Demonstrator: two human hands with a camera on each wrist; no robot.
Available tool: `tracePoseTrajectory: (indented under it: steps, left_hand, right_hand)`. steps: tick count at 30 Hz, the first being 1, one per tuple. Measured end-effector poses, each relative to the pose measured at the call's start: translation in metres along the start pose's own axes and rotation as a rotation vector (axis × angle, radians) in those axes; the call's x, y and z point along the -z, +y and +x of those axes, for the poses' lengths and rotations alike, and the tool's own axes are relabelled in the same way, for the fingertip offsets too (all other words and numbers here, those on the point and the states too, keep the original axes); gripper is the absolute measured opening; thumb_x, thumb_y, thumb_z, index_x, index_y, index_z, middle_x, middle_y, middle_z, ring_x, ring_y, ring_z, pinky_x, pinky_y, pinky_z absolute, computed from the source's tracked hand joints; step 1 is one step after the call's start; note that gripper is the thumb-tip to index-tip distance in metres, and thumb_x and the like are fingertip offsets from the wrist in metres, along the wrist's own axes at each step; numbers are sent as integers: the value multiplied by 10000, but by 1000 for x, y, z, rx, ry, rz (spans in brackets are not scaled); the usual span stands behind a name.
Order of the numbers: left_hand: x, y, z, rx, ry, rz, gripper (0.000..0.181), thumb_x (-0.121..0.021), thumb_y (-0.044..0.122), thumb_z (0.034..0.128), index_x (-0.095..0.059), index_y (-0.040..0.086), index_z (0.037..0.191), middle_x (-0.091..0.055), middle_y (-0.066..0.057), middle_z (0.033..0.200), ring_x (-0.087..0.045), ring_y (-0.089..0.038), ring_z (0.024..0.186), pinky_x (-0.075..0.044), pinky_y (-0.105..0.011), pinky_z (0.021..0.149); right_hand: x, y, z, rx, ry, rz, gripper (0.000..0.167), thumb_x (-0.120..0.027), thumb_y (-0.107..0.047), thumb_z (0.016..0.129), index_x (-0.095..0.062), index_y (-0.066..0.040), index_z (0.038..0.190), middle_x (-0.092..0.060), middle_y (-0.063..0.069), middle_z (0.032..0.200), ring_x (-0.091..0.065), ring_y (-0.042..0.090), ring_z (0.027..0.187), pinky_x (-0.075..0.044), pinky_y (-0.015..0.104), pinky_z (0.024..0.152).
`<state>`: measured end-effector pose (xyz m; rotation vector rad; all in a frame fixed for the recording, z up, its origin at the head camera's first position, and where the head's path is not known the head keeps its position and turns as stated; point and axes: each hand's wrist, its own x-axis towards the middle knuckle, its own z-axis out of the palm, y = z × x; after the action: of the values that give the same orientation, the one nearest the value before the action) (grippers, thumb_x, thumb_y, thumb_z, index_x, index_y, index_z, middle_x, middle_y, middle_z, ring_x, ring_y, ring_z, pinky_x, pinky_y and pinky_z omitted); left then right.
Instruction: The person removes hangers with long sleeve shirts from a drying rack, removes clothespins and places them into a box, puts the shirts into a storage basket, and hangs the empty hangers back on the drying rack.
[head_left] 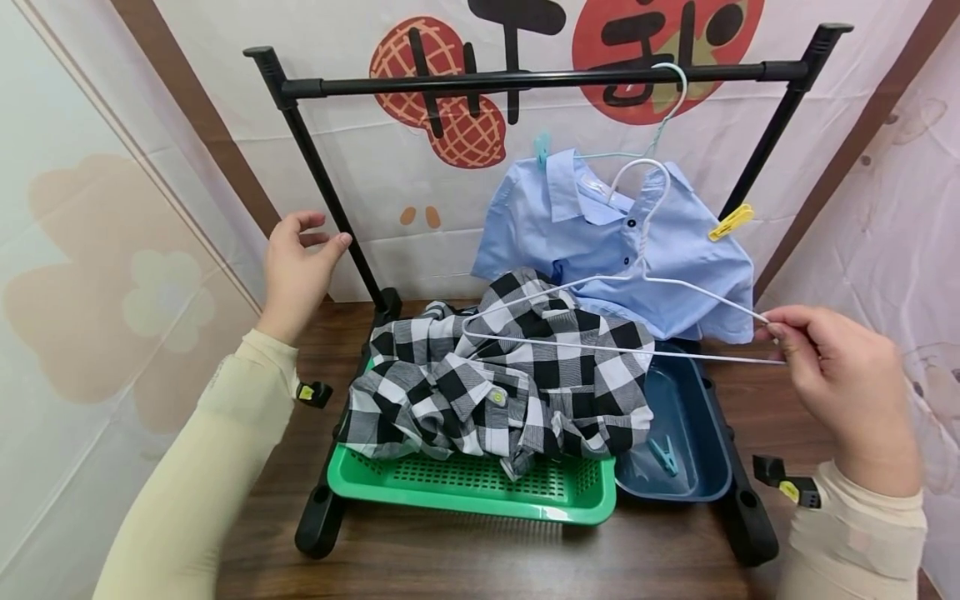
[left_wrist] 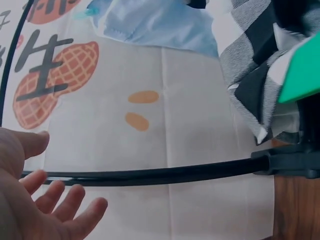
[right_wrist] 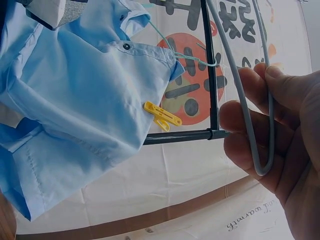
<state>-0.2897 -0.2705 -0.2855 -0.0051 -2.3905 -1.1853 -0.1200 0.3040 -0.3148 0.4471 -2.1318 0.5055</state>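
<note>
My right hand (head_left: 847, 379) grips one end of a white wire hanger (head_left: 555, 342), which hangs in the air over a black-and-white checked shirt (head_left: 517, 367). In the right wrist view the end of the hanger (right_wrist: 270, 130) lies across the fingers, with the thumb on it. My left hand (head_left: 296, 267) is raised beside the left post of the rack, holding nothing, its fingers loosely bent. The checked shirt lies heaped in a green basket (head_left: 480, 498). Behind it, a light blue shirt (head_left: 675, 242) hangs on a teal hanger (head_left: 660, 125) from the rack bar.
A black rack (head_left: 480, 81) spans the back. A yellow clothespin (head_left: 730, 222) and a blue one (head_left: 542, 150) clip the blue shirt. At the right, a dark blue tray (head_left: 705, 467) holds a teal clothespin (head_left: 663, 455). All stands on a brown wooden surface (head_left: 420, 558).
</note>
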Motion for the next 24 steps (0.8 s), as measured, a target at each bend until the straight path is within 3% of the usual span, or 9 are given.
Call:
tracePoseTrajectory:
  steps: [5,11,16,24]
  left_hand:
    - [-5,2,14,20,44,-39,624,-714,444,945,-503,141,1448,-511,-54,1464,-576,-246,1272,-517,-297,918]
    - [-7,6,28,93,19,-45,794,-704,498,934,-325,186,1557,-419,-45,1548,-504,-236,1352,-476,-396,1038]
    - [-8,9,42,131,23,-64,869,-697,504,933,-215,233,1603,-373,-57,1575,-469,-227,1398,-465,-413,1075]
    - [-14,3,69,81,52,-122,710,-661,421,981,-304,233,1565,-494,-60,1487,-552,-176,1309,-474,-316,1068]
  right_hand:
    - [0,0,0,-5,12,-11,221,-738,148,817,-732,59,1019,-739,190,867,-402,-248,866,-324,9,795]
    - [0,2,0,0,24,3,175,-723,100,853,-732,58,1023,-730,196,869,-416,-219,861,-311,15,819]
    - [0,2,1,2,25,-2,173,-741,79,849,-734,53,1020,-723,187,847,-442,-156,819,-313,24,809]
    - [1,0,0,1,22,-8,177,-746,81,841,-734,46,1014,-722,168,828,-441,-161,802,-318,30,794]
